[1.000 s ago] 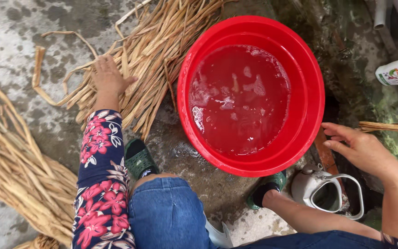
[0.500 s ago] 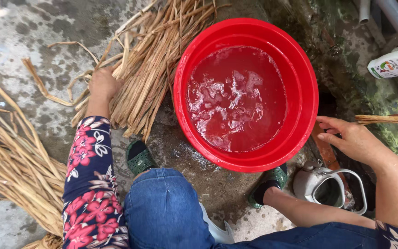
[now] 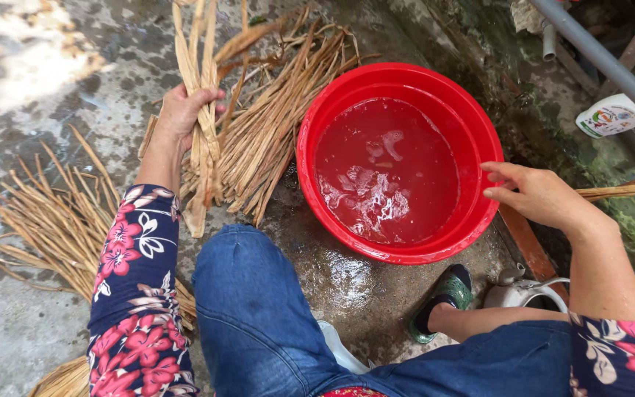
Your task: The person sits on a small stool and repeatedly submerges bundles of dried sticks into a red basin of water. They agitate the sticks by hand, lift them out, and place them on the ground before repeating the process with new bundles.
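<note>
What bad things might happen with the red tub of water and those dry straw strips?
The right hand rests at the rim of the red tub, which is quite full, so a nudge might slosh water out. The wet concrete floor looks slippery. The left hand grips long dry strips; loose ends could snag others.

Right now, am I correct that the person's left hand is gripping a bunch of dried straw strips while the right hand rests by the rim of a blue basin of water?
Not quite: the basin is red, not blue, as the head view shows. The rest holds: the left hand grips a bunch of dried straw strips, and the right hand is by the rim of the water-filled basin.
</note>
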